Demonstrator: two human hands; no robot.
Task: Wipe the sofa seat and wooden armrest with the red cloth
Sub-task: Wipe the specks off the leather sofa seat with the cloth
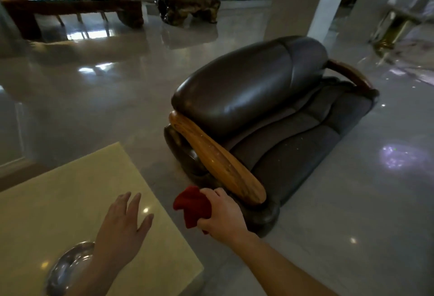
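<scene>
A dark leather sofa (249, 89) stands on the floor at centre right, its grey seat cushion (296, 147) facing right. The near wooden armrest (218, 159) runs diagonally toward me; a second wooden armrest (350, 73) curves at the far end. My right hand (223, 216) is shut on the bunched red cloth (191, 205), held just left of the near armrest's lower end and apart from it. My left hand (122, 227) hovers open, fingers spread, over the pale table.
A pale yellow table (58, 192) fills the lower left, with a shiny metal dish (63, 270) on it near my left forearm. Glossy tiled floor (105, 98) surrounds the sofa. A dark wooden bench (72, 9), a carved stool (187, 9) and a white pillar (328, 0) stand behind.
</scene>
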